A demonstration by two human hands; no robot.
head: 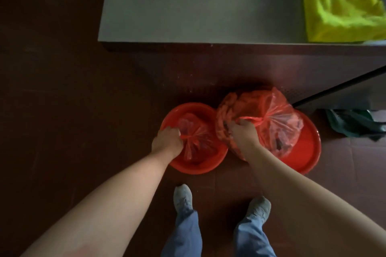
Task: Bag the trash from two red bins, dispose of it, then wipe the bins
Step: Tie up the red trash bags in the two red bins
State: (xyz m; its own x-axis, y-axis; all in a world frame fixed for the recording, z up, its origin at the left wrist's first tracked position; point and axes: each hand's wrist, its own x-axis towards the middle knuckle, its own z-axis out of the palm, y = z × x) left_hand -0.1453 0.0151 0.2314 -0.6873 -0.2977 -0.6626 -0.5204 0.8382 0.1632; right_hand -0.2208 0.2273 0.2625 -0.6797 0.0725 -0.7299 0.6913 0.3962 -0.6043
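Observation:
Two red bins stand side by side on the dark floor below the table. The left bin [183, 166] holds a small red plastic bag [195, 131] tied at the top; my left hand [167, 141] grips its knot. The right bin [307, 150] lies mostly under a larger, fuller red bag [273, 123], also tied. My right hand [243, 131] grips that bag's gathered neck, and the bag sits raised over the bin's rim.
A grey table [198, 4] stands just beyond the bins, with a yellow-green cloth [342, 4] at its right end. A black table leg [338, 87] slants down on the right. A dark green bag [355, 123] lies on the floor. My feet [219, 202] stand behind the bins.

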